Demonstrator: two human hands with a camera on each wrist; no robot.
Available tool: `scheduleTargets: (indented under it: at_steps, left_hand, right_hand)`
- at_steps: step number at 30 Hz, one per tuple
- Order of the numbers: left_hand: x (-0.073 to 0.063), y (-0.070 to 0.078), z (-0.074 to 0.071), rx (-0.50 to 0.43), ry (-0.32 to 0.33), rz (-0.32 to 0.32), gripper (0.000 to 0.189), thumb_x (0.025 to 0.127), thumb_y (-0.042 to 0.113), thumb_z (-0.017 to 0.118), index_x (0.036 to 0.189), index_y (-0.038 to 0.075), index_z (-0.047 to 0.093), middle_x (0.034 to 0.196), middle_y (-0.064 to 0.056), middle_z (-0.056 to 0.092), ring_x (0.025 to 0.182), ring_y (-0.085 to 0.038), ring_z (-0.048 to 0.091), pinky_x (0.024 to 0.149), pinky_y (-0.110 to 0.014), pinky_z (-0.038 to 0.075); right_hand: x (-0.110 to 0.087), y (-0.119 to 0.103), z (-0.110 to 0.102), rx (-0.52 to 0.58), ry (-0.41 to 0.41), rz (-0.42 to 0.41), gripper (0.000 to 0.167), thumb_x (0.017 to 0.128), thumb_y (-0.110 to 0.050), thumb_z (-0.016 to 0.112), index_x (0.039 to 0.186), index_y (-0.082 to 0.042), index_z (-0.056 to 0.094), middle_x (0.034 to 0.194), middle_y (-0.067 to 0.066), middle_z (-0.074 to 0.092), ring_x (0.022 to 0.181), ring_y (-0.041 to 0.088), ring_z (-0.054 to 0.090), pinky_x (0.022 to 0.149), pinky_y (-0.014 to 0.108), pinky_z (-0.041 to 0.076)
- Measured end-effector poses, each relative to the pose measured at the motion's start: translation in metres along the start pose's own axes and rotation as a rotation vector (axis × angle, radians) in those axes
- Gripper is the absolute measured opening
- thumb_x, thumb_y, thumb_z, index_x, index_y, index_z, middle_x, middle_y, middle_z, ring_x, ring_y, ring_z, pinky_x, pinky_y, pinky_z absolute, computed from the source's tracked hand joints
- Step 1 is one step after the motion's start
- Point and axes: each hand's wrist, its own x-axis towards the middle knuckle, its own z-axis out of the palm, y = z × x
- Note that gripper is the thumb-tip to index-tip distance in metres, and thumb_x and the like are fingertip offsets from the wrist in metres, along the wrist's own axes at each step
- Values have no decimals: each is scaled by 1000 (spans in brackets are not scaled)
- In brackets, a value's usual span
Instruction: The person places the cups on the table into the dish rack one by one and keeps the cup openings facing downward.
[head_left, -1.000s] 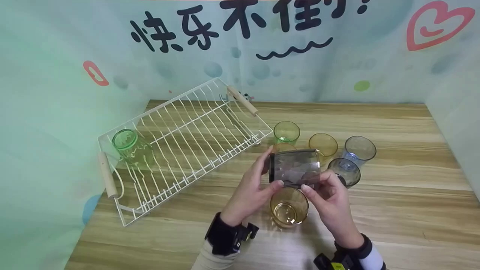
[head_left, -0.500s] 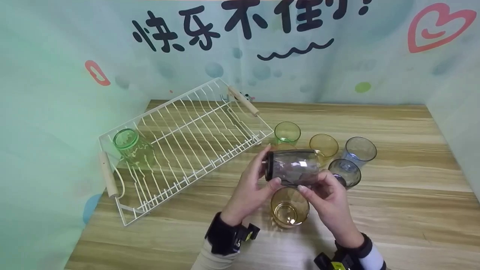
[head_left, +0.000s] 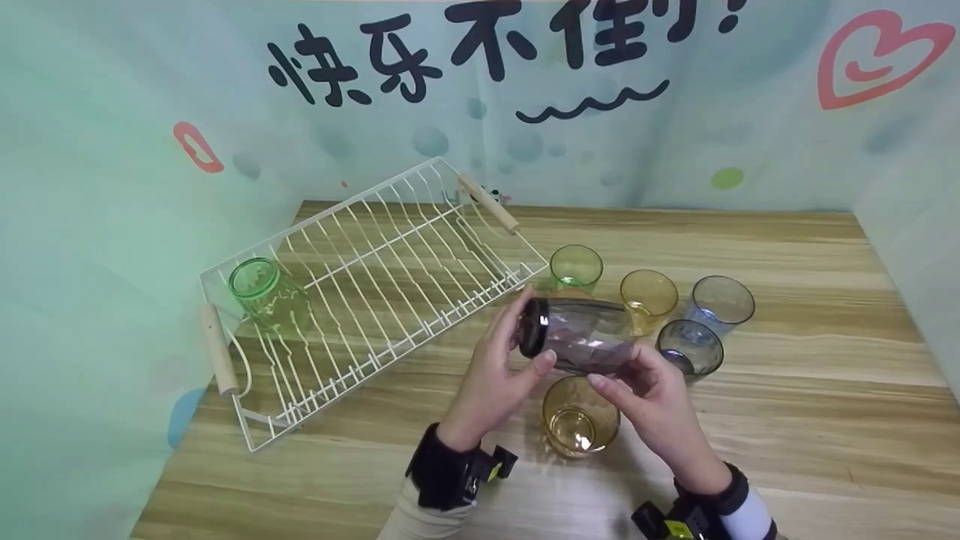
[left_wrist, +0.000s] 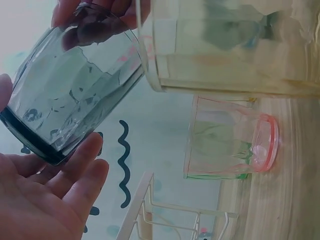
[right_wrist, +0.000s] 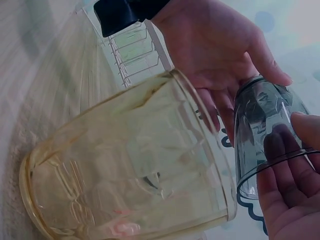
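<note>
A smoky grey drinking glass (head_left: 589, 334) lies sideways in the air between both hands, its thick dark base to the left. My left hand (head_left: 491, 371) holds the base end, thumb in front and fingers behind. At the rim end, my right hand (head_left: 656, 401) pinches the wall between thumb and fingers. Below them an amber glass (head_left: 581, 427) stands upright on the table; it fills much of the right wrist view. The left wrist view shows a pink glass (left_wrist: 265, 142) beyond it, mostly hidden from the head view by the grey glass.
A white wire dish rack (head_left: 386, 352) with wooden handles stands at the left, an upturned green glass (head_left: 270, 296) at its left end. Behind the hands stand a green glass (head_left: 576, 264), an amber glass (head_left: 649, 296), a blue glass (head_left: 721, 304) and another grey glass (head_left: 690, 351).
The grey glass has turned and shifted slightly left, so more of its dark base shows. Both hands have moved a little left with it. The other glasses stay in place.
</note>
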Motion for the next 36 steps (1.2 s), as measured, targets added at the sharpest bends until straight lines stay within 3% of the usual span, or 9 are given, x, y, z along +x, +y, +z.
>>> scheduleTargets:
  at_steps: [5, 13, 19, 26, 31, 36]
  left_hand:
    - [0, 3, -3, -14, 22, 13, 74, 94, 28, 63, 155, 12, 25, 158, -13, 33, 136, -34, 46, 112, -42, 44]
    - [3, 8, -10, 31, 29, 47, 71, 93, 23, 63, 153, 5, 29, 152, -16, 40, 133, -33, 49, 110, -40, 46]
    - [7, 11, -22, 89, 48, 58, 69, 92, 23, 64, 151, 3, 33, 148, -17, 46, 130, -34, 52, 107, -40, 49]
    - [13, 18, -41, 174, 91, 57, 70, 90, 25, 66, 149, 1, 36, 145, -17, 49, 129, -34, 53, 109, -45, 47]
    - [16, 24, -55, 259, 120, 61, 71, 90, 28, 66, 149, 3, 36, 145, -15, 49, 129, -33, 52, 112, -48, 42]
    - [19, 30, -69, 373, 134, 85, 71, 91, 29, 65, 150, 3, 35, 143, -15, 51, 129, -31, 53, 114, -47, 41]
  right_hand:
    - [2, 1, 0, -70, -3, 10, 16, 79, 11, 71, 93, 7, 64, 99, -9, 71, 92, 8, 69, 86, 19, 56]
    - [3, 2, 0, -161, -15, 25, 14, 78, 7, 74, 86, -2, 68, 94, -2, 75, 89, 6, 71, 84, 18, 57]
    - [3, 6, -2, -268, -41, -57, 17, 77, 7, 75, 85, -7, 69, 85, 0, 73, 81, 6, 68, 79, 16, 57]
    - [7, 12, -8, -429, -100, -155, 22, 75, 3, 79, 92, -11, 73, 93, -5, 74, 86, 3, 67, 80, 20, 58]
    - [10, 17, -10, -528, -177, -165, 22, 78, -4, 79, 98, -11, 73, 97, -4, 75, 87, 8, 68, 79, 29, 60]
    - [11, 23, -8, -553, -230, -158, 19, 84, -10, 75, 102, -14, 73, 97, -3, 75, 87, 13, 69, 76, 32, 60]
